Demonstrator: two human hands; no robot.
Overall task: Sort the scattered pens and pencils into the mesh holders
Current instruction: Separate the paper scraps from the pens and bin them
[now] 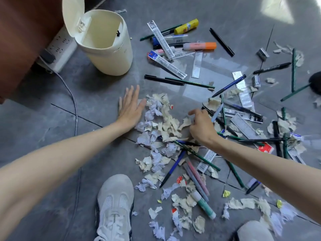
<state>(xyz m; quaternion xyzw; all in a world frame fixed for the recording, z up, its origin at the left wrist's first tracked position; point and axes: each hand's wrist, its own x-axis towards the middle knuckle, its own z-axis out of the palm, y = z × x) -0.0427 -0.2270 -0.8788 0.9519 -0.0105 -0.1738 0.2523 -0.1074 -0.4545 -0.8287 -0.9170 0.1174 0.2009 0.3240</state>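
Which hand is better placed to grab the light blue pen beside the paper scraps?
Right. The right hand is curled right beside the light blue pen; the left hand lies flat on the floor beyond the paper scraps, farther from it.

— What colour is the floor (43, 136)?
— Grey, faintly mottled, crossed by thin dark joints. The bin (111, 54) is cream all over.
— And the writing things?
— The pencils (191, 82) are dark green. The pen (229, 86) is blue, the marker (221, 42) black, and the highlighter (201, 46) has an orange cap on a pale peach body.
— Anything brighter?
— The yellow glue stick (186, 26) with a red patch on its label. The nearer glue stick (205, 204) is green and white.
— The litter?
— The paper scraps (166, 119) are cream and pale lilac-white. The spotted scrap (179, 179) is red with white dots. The shoe (114, 202) is pale grey with white laces
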